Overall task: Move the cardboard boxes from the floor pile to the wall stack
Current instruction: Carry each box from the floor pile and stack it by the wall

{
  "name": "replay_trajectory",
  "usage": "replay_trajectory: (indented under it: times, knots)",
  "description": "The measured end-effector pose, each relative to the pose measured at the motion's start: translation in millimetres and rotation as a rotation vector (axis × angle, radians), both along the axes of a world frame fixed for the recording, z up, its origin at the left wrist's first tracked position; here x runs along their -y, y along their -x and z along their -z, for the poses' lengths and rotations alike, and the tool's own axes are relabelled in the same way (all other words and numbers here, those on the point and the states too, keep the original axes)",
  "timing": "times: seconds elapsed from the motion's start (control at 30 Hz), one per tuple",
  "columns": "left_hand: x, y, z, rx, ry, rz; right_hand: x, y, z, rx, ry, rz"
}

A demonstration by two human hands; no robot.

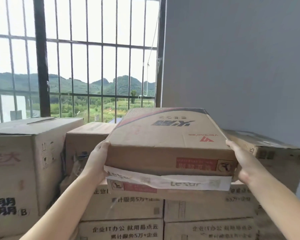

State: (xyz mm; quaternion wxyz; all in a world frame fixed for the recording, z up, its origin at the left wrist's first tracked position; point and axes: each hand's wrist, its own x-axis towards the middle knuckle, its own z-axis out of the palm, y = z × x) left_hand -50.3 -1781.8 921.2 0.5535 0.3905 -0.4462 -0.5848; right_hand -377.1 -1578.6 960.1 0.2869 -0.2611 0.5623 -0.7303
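Observation:
I hold a flat brown cardboard box point(164, 135) with red and black printing between both hands, at chest height over the wall stack point(128, 208). Under it sits a thinner box with a white band point(170, 183), carried along with it or lying on the stack; I cannot tell which. My left hand point(97, 160) presses flat against the left end, fingers reaching up to the top edge. My right hand point(241, 161) presses the right end the same way. The stack's front boxes carry black Chinese print.
A large brown box point(22, 161) stands at the left, a smaller one point(87, 144) behind it. Another box point(274, 151) lies at the right against the grey wall point(232, 58). A barred window point(76, 58) fills the back.

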Motion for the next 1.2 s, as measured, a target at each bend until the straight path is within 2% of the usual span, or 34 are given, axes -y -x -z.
replay_trajectory:
  times: [0.23,0.4,0.57,0.67,0.77,0.87,1.0,1.07,1.2]
  knots:
    - [103,31,-12,0.086,0.01,-0.005,127,48,-17,0.022,-0.109,-0.035]
    - [155,47,6,0.1,0.039,-0.101,220,78,4,0.021,-0.109,-0.121]
    - [176,61,42,0.35,0.209,-0.191,283,106,46,-0.049,-0.203,-0.233]
    - [179,63,46,0.506,0.285,-0.188,300,118,44,-0.1,-0.216,-0.25]
    - [179,58,40,0.678,0.455,-0.219,300,120,40,-0.167,-0.248,-0.28]
    - [180,54,38,0.918,0.663,-0.228,299,124,58,-0.249,-0.171,-0.223]
    - [190,49,36,1.312,0.722,-0.307,304,119,69,-0.222,-0.107,-0.192]
    - [195,48,33,1.38,0.685,-0.324,310,114,61,-0.213,-0.084,-0.173]
    - [203,51,28,1.323,0.624,-0.294,320,108,57,-0.213,-0.077,-0.13]
